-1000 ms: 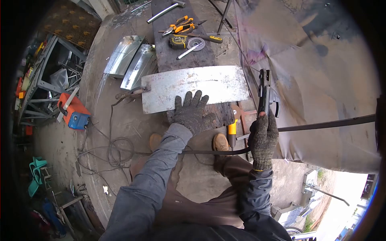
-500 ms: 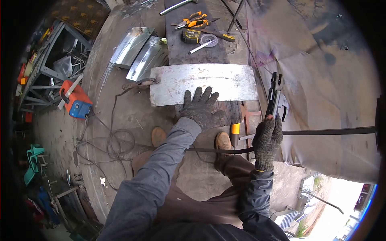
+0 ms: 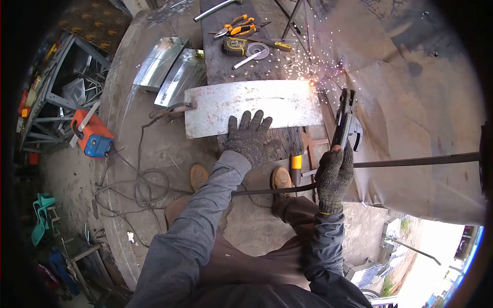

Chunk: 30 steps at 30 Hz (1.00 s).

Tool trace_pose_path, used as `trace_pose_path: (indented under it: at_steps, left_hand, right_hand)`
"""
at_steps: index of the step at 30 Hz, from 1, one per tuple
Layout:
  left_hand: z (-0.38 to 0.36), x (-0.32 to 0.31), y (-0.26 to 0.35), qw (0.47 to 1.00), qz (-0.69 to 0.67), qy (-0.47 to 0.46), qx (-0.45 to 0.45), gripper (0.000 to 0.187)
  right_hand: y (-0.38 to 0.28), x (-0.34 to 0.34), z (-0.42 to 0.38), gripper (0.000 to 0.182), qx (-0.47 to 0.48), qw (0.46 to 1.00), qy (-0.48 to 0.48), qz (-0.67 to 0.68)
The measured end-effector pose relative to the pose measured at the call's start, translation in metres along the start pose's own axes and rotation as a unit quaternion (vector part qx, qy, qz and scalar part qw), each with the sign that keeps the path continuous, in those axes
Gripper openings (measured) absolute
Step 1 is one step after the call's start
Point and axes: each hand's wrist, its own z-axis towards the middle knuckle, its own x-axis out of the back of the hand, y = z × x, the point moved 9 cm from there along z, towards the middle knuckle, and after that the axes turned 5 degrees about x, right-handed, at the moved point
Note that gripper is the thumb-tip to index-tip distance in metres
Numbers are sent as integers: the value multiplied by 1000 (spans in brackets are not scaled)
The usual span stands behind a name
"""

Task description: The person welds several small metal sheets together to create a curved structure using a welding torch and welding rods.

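Note:
A bright metal sheet [image 3: 251,102] lies across a dark plank [image 3: 218,66]. My left hand [image 3: 249,138], in a dark knitted glove, rests flat on the sheet's near edge with its fingers spread. Gripped in my gloved right hand [image 3: 335,177] is a welding electrode holder [image 3: 345,120], pointing away from me, right of the sheet. A thin electrode [image 3: 336,82] reaches from its jaws toward the sheet's far right corner, where sparks [image 3: 311,82] scatter. On the sheet's left edge sits a clamp [image 3: 179,108] with a cable.
Pliers [image 3: 239,30], a tape measure [image 3: 234,46], a disc [image 3: 256,50] and a marker [image 3: 250,59] lie on the plank. Two shiny metal pieces [image 3: 162,61] are at the left, near an orange-blue welding machine [image 3: 95,136]. Cable loops [image 3: 138,185] cover the floor; a yellow-black hammer [image 3: 296,167] stands nearby.
Bright sparks have appeared at the sheet's far right corner. The electrode holder's tip has moved slightly left and away from me. My left hand stays on the sheet; the view has shifted a little.

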Motion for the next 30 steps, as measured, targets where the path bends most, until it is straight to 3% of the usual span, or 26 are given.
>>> trace_pose_path:
  at_steps: [1, 3, 5, 7, 8, 9, 11, 12, 13, 14, 15, 17, 18, 20, 21, 22, 23, 25, 26, 27, 29, 30]
  left_hand:
    - [0, 0, 1, 1000, 0, 1, -5, 83]
    - [-2, 0, 2, 1000, 0, 2, -2, 82]
    - [-2, 1, 3, 1000, 5, 2, -3, 82]
    - [-1, 3, 2, 1000, -11, 15, 8, 79]
    - [-2, 5, 6, 1000, -10, 13, 0, 79]
    - [-5, 16, 14, 998, -39, 39, -25, 75]
    - [-12, 38, 23, 994, -66, 62, -61, 71]
    - [-21, 38, 33, 928, -344, -68, -123, 64]
    - [-32, 39, 51, 769, -584, -199, -167, 57]
    - [-39, 54, 54, 711, -665, -97, -206, 52]
    - [-43, 52, 59, 711, -662, -108, -213, 52]
    - [-37, 40, 37, 758, -641, -109, -61, 44]
    - [-31, 55, 28, 754, -640, 16, -149, 39]
    - [-23, 47, 10, 762, -636, 7, -125, 37]
    - [-22, 49, 7, 771, -629, 2, -98, 35]
    - [-25, 48, 5, 734, -677, -7, -55, 32]
    - [-23, 44, 4, 735, -676, -12, -55, 32]
    - [-13, 45, -5, 780, -614, 79, -92, 33]
    - [-4, 27, -15, 744, -661, 87, -50, 37]
    - [-1, 25, -16, 744, -661, 82, -51, 37]
    - [8, 23, -32, 799, -589, 120, 28, 39]
    - [8, 23, -34, 799, -585, 133, 32, 42]
  right_hand:
    - [0, -2, -1, 27, 1, 1000, 0, -2]
    - [-16, 1, -1, 27, 91, 995, 23, 23]
    - [-10, -2, -1, 28, 82, 996, -10, 29]
    - [11, -3, 1, 30, 78, 995, -14, -58]
    - [13, -17, -7, 33, -1, 996, -50, 67]
    - [19, -22, -8, 38, -18, 996, -69, 54]
    - [-2, -35, -12, 44, 99, 988, -82, -90]
    - [-2, -42, -15, 46, 132, 983, -86, -90]
    - [-1, -50, -18, 49, 166, 978, -90, -92]
    - [-14, -56, -22, 55, 158, 974, -100, -127]
    - [-22, -63, -29, 58, 268, 942, -93, -178]
    - [-31, -76, -32, 58, 341, 897, -161, -229]
    - [-41, -74, -32, 58, 339, 899, -155, -232]
    - [-49, -85, -33, 51, 271, 906, -258, -197]
    - [-52, -81, -31, 51, 268, 907, -257, -197]
    - [-50, -79, -27, 48, 249, 906, -284, -192]
    - [-46, -76, -24, 45, 228, 904, -311, -186]
    - [-19, -52, 9, 40, 85, 938, -306, -139]
    - [-8, -29, 35, 38, 70, 968, -217, -109]
    - [9, -4, 59, 36, 56, 988, -125, -78]
    - [54, 44, 89, 35, -29, 999, 10, 40]
    - [87, 59, 96, 37, -75, 994, 45, 69]
